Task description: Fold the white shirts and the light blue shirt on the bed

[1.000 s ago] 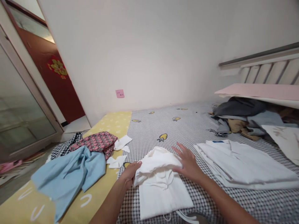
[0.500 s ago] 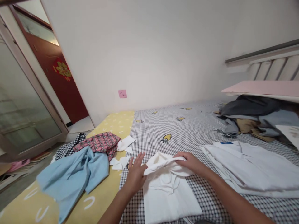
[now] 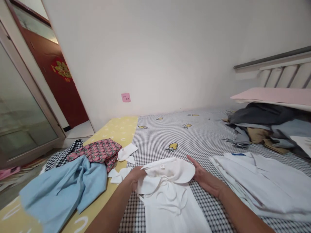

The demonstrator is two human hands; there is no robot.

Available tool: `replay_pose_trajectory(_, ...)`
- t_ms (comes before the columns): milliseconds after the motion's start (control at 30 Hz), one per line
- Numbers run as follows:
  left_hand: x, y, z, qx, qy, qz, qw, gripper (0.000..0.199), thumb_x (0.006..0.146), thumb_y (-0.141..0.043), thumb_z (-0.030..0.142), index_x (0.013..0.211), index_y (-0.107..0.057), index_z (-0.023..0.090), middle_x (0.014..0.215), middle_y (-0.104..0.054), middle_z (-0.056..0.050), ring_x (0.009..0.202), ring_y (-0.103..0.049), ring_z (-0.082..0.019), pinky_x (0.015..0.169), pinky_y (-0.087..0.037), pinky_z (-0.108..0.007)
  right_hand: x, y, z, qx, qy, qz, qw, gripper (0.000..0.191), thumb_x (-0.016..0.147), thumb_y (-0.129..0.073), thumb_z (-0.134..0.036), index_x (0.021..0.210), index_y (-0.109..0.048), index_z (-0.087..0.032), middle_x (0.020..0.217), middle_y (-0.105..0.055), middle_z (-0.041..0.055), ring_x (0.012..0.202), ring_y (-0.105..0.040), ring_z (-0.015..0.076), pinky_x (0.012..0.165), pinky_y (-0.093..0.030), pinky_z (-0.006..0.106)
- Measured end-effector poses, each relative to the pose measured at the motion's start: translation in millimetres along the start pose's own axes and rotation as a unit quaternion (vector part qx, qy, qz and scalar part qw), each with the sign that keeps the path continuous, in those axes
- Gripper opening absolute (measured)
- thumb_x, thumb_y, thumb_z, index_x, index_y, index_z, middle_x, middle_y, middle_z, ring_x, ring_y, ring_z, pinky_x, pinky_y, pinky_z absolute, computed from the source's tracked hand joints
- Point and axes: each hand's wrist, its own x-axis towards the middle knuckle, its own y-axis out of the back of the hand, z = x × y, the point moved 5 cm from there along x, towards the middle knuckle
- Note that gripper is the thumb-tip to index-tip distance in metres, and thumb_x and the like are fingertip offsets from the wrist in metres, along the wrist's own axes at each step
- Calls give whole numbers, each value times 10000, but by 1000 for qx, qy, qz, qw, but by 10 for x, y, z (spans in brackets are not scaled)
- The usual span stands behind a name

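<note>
A white garment (image 3: 175, 207) with a rounded collar and a small label inside the neck lies folded on the checked bedsheet (image 3: 165, 132). My left hand (image 3: 137, 178) is at the left side of the collar, its fingers bent over the cloth edge and partly hidden. My right hand (image 3: 202, 176) is at the collar's right side, fingers stretched out, the palm side against the cloth edge. Thin white ties lie in loops on the garment's front.
A light blue cloth (image 3: 68, 191), a pink patterned cloth (image 3: 99, 151) and small white pieces (image 3: 127, 152) lie left. Folded white shirts (image 3: 264, 181) lie right. Behind them, dark clothes (image 3: 264, 113) sit under a pink board (image 3: 272, 94).
The collar has been spread open and laid down, showing the neck label. My right hand has let go of its edge and opened; my left hand has moved slightly left and closed on the collar.
</note>
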Motion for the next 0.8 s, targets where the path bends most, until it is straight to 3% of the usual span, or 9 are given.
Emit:
replay_pose_trajectory(67, 157, 40, 25, -14, -9, 3, 1000, 363, 526, -866, 360, 756, -664, 164, 560, -667, -22, 584, -662, -214, 598, -534, -313, 90, -37, 66, -22, 0, -20, 1000, 916, 766, -759, -542, 1534, -308, -327, 1558, -446, 91, 1370, -485, 265, 1140, -368, 452)
replay_pose_trajectory(167, 284, 114, 20, -33, -35, 0, 999, 485, 532, -887, 433, 877, -662, 177, 672, -714, -30, 659, -686, -199, 653, -554, -302, 322, -117, 173, -81, -42, -11, 996, 794, 637, -870, -378, 1357, -564, -243, 1389, -622, 118, 1244, -595, 295, 1106, -411, 480)
replay_pose_trajectory(333, 200, 148, -92, -1, -60, -46, 997, 596, 554, -866, 561, 971, -699, 169, 884, -760, -108, 865, -722, -265, 844, -575, -404, 670, -145, 334, -91, -95, 36, 991, 530, 501, -923, -335, 962, -738, -151, 1015, -778, 126, 968, -714, 321, 1023, -476, 541)
replay_pose_trajectory(433, 185, 119, -47, 54, -107, -8, 993, 544, 524, -895, 422, 980, -728, 177, 1016, -756, -118, 1051, -681, -326, 980, -520, -466, 684, -200, 321, -68, -58, 52, 995, 631, 457, -936, -353, 1020, -725, -163, 1034, -777, 110, 992, -709, 320, 1009, -492, 522)
replay_pose_trajectory(533, 84, 50, 151, 89, -196, 57, 975, 538, 507, -885, 294, 1015, -727, 212, 1396, -605, -101, 1390, -442, -315, 1192, -306, -422, 493, -313, 168, -48, -4, 77, 996, 709, 487, -928, -393, 1127, -692, -204, 1148, -751, 96, 1085, -679, 309, 1023, -488, 491)
replay_pose_trajectory(567, -16, 13, 222, 103, -224, 64, 967, 525, 525, -873, 288, 1024, -727, 215, 1479, -534, -93, 1440, -374, -302, 1218, -251, -402, 378, -347, 87, -47, 14, 87, 995, 692, 514, -920, -403, 1139, -689, -216, 1188, -737, 94, 1118, -665, 304, 1040, -476, 484)
replay_pose_trajectory(633, -341, -65, 315, 137, -258, 49, 955, 516, 604, -835, 323, 1095, -713, 222, 1497, -520, -93, 1418, -408, -288, 1202, -288, -402, 69, -395, -101, -66, 51, 96, 992, 620, 566, -903, -412, 1121, -698, -226, 1229, -719, 98, 1162, -639, 300, 1066, -453, 479)
replay_pose_trajectory(700, -798, -120, 301, 187, -262, 16, 947, 510, 701, -780, 381, 1181, -674, 246, 1342, -652, -83, 1248, -575, -271, 1079, -447, -403, -329, -413, -264, -116, 82, 83, 986, 515, 608, -886, -417, 1052, -715, -222, 1175, -735, 100, 1132, -645, 297, 1046, -469, 473)
replay_pose_trajectory(800, -1541, -174, 99, 269, -290, -59, 916, 242, 811, -710, 417, 996, -720, 262, 1046, -763, -45, 967, -684, -221, 868, -540, -314, -996, -422, -301, -158, 90, 10, 983, 301, 711, -816, -489, 808, -698, -229, 917, -768, 79, 910, -690, 263, 896, -542, 432)
